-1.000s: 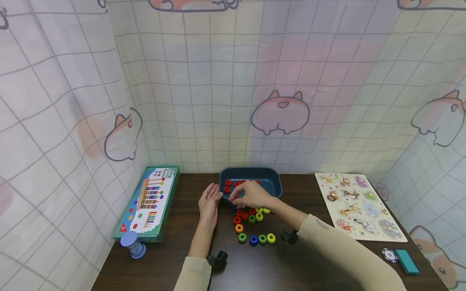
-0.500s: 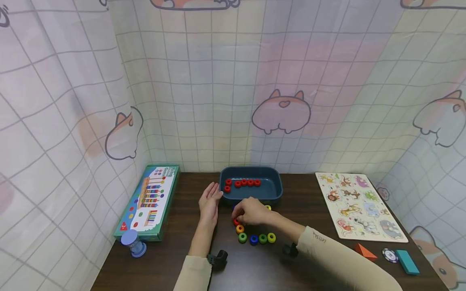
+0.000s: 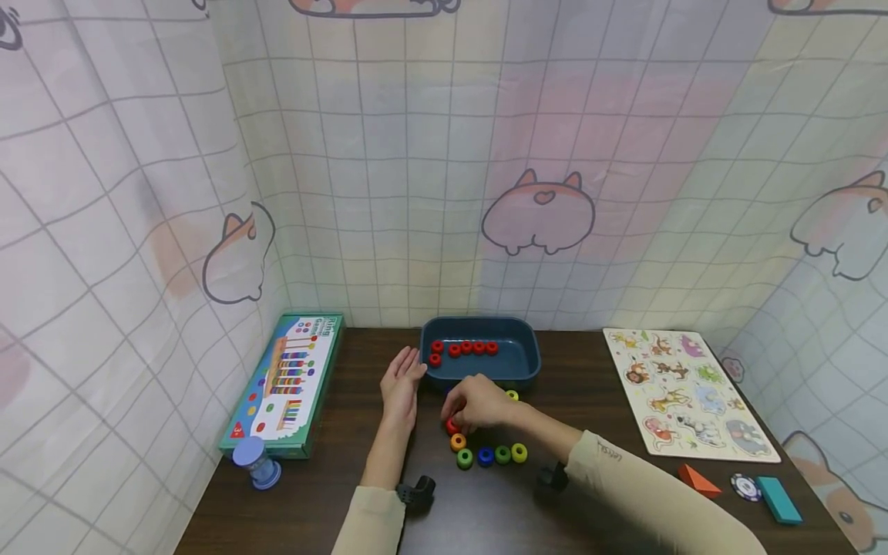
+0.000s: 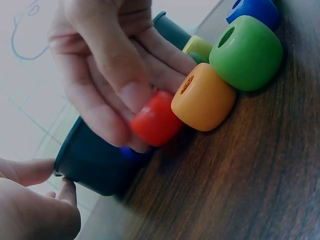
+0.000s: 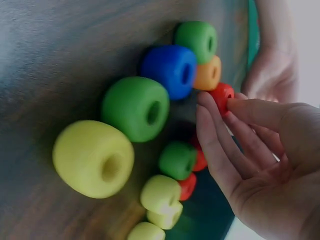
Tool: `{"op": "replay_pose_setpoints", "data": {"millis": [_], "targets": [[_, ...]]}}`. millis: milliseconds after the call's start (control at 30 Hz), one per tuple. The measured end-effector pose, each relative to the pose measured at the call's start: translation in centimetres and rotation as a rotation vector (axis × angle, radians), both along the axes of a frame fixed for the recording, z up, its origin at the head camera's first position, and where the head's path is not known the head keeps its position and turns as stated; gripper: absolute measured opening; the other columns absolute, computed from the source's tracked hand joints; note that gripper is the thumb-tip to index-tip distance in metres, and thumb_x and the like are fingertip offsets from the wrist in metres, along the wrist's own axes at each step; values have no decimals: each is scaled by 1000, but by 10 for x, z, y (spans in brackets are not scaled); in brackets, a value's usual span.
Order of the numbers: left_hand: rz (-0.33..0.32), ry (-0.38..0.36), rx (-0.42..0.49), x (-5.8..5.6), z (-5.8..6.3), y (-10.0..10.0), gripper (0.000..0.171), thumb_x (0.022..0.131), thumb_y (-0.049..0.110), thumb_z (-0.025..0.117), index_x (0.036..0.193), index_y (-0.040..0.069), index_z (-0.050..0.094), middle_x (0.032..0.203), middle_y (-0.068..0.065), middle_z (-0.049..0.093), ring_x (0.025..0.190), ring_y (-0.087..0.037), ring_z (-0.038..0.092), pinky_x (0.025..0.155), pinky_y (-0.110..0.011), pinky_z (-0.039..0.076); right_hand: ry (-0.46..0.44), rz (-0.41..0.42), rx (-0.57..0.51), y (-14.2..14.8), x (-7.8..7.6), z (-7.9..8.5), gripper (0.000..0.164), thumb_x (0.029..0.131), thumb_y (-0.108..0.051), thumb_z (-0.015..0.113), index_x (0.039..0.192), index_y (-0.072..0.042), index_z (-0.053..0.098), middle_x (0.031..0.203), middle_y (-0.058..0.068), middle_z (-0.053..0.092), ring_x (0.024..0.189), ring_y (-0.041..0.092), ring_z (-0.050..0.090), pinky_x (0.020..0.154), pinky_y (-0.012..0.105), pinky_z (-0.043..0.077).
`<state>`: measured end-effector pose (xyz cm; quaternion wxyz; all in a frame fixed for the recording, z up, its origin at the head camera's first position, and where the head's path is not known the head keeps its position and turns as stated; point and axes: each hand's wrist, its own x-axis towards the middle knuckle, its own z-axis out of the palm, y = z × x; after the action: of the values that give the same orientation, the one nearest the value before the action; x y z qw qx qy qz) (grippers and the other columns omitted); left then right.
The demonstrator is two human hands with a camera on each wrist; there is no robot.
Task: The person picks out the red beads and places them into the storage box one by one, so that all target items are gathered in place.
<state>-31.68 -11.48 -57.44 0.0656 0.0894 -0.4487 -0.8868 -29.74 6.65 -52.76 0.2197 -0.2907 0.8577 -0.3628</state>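
Note:
In the head view my left hand [image 3: 400, 395] stands at the left side of the dark blue tray [image 3: 519, 362], fingers straight and fingertips at its rim. Several red beads [image 3: 479, 348] lie inside that tray. In front of it, my right hand [image 3: 482, 402] pinches a red bead [image 4: 157, 119] between thumb and fingers. Right beside this bead is an orange bead [image 4: 205, 97], then a green bead [image 5: 196, 42]. A blue bead [image 5: 170, 72], another green bead [image 5: 135, 109] and a yellow bead [image 5: 94, 159] continue the row. More beads are partly hidden behind the right hand.
A ring game box [image 3: 284, 385] lies at the left, with a blue hourglass-shaped piece [image 3: 257, 462] near its front corner. On the right are an animal puzzle board [image 3: 694, 393], an orange wedge block [image 3: 697, 481], a poker chip [image 3: 745, 487] and a teal block [image 3: 779, 499].
From over the tray's front edge, my right hand has come down toward me to the beads on the table and pinches a red one. The left hand stays at the tray's side.

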Motion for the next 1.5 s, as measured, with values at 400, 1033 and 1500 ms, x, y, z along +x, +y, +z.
{"op": "replay_pose_setpoints", "data": {"millis": [400,1033,1500], "targets": [[6,-8,-15,-1,-1,-2,57,89,-12,59,142,3,45,146,-20,46,136,-28,44,108,-32,41,-124,-76,-141,-1,-40,46,16,87,0,69,102,-3,74,91,9,75,74,35,72,69,51,59],[-1,-16,-2,0,1,-2,57,89,-12,58,143,2,44,148,-24,41,135,-25,45,107,-32,42,-71,-336,0,-18,-116,11,20,83,1,69,100,-5,76,85,9,74,68,25,73,64,40,61],[-6,5,9,-2,-1,-2,58,89,-13,58,143,1,43,149,-25,40,136,-26,45,105,-30,44,-52,-300,-40,-11,-106,18,25,87,2,65,110,-3,73,102,16,73,80,30,73,68,42,61]]}}
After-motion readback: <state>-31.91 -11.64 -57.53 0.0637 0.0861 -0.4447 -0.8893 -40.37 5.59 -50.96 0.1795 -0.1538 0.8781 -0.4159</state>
